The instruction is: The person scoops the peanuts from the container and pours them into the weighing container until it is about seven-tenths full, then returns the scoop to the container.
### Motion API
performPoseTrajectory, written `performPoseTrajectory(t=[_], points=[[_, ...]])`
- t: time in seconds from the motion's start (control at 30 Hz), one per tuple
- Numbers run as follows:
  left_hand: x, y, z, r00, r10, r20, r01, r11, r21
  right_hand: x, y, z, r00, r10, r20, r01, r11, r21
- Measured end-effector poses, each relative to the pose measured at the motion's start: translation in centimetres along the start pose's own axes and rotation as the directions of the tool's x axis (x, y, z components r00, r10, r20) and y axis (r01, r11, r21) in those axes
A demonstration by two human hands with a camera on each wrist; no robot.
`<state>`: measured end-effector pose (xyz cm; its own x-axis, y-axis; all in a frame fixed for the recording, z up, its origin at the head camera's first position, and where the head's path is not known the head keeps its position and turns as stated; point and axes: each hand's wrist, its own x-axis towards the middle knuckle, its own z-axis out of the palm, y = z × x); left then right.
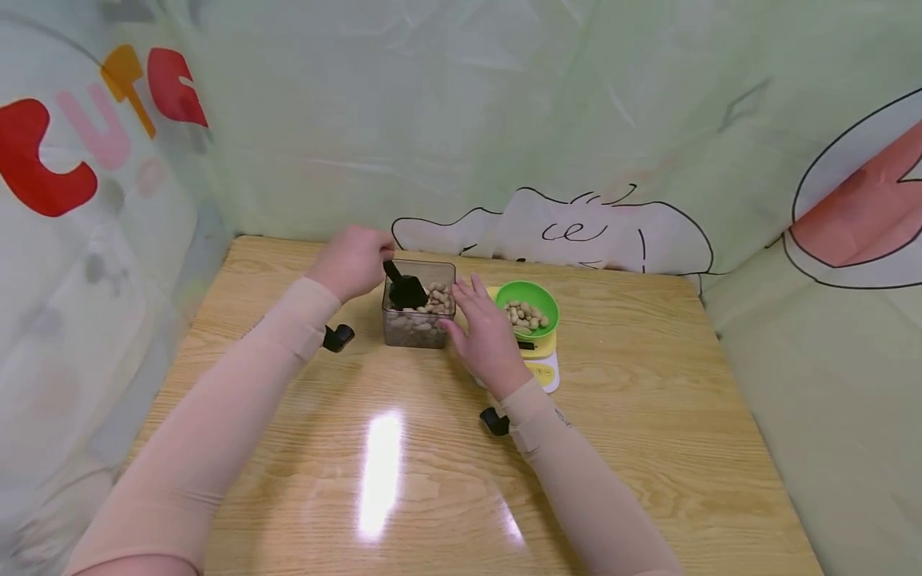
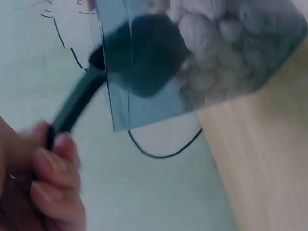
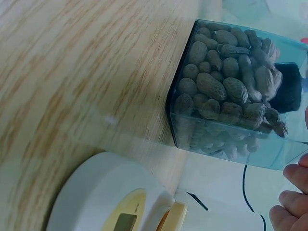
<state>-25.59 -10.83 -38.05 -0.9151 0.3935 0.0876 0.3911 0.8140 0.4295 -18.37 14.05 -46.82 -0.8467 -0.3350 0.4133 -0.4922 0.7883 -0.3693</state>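
My left hand (image 1: 358, 260) grips the handle of a black scoop (image 1: 408, 293), whose head dips into a clear grey plastic box (image 1: 415, 337). Unshelled peanuts (image 3: 229, 89) fill much of that box. In the left wrist view the scoop's handle (image 2: 79, 98) slants over the box wall, with curled fingers (image 2: 57, 175) around its end. My right hand (image 1: 491, 339) rests at the box's right side, fingers extended along the rim. Just right of this hand, a green bowl (image 1: 551, 307) with some peanuts sits on a yellow and white kitchen scale (image 1: 550, 373), partly covered by the hand.
A wooden table (image 1: 634, 448) carries everything. Behind it hangs a pale curtain (image 1: 446, 104) with drawn figures, close to the box and bowl. More printed sheeting walls the left and right sides. Both wrists wear black camera mounts (image 1: 494, 422).
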Motion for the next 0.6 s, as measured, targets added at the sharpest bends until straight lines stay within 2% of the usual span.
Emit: performPoseTrajectory(t=[0.07,0.13,0.23,0.3,0.4,0.47,0.53,0.6], points=[[0.0,-0.1,0.2,0.997,-0.081,0.017,0.082,0.996,-0.047,0.0,0.0,0.0,1.0,-0.003,0.0,0.003,1.0,-0.003],[-0.1,-0.3,0.4,0.987,-0.156,0.04,0.159,0.983,-0.089,0.0,0.0,0.0,1.0,0.0,0.001,0.0,1.0,-0.009],[-0.2,-0.7,0.8,0.977,-0.206,0.05,0.211,0.969,-0.129,0.0,0.0,0.0,1.0,0.008,0.004,-0.007,1.0,-0.015],[-0.4,-0.9,1.0,0.982,-0.186,0.032,0.188,0.973,-0.133,0.0,-0.1,0.1,1.0,0.01,0.005,-0.01,1.0,-0.01],[-0.6,-1.2,1.6,0.996,-0.086,0.013,0.087,0.99,-0.109,0.0,-0.2,0.2,1.0,0.009,0.011,-0.009,1.0,0.002],[-0.7,-1.4,2.0,0.999,-0.032,0.0,0.032,0.995,-0.095,0.1,-0.1,0.3,1.0,0.003,0.007,-0.003,1.0,0.006],[-0.7,-1.5,2.3,1.0,-0.024,0.003,0.024,0.993,-0.112,0.1,0.0,0.4,1.0,0.003,0.004,-0.003,1.0,0.004],[-0.7,-1.5,2.4,0.997,-0.075,0.018,0.077,0.983,-0.169,0.0,0.1,0.5,1.0,-0.002,-0.005,0.002,1.0,0.008]])
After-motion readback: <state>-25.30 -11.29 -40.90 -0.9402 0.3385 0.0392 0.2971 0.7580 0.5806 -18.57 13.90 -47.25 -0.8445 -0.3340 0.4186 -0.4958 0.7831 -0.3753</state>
